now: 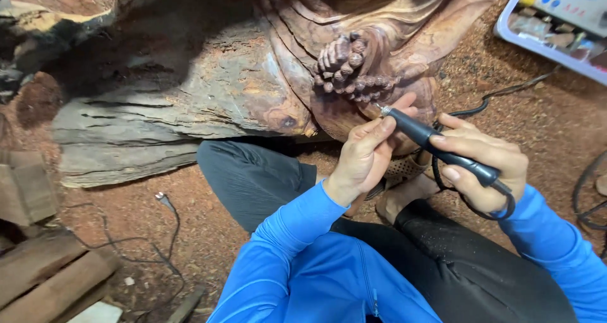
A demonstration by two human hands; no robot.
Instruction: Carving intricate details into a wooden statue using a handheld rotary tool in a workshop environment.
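Both hands grip rotary tool (436,147): right hand (484,165) fingers clamped on body, left hand (367,155) fingers pinching near tip, tip at carving (354,63) beads.

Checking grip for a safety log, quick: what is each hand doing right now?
Left hand: closed around the front end of the rotary carving tool, steadying its tip at the wooden carving.
Right hand: closed on the tool's rear, near its cable.
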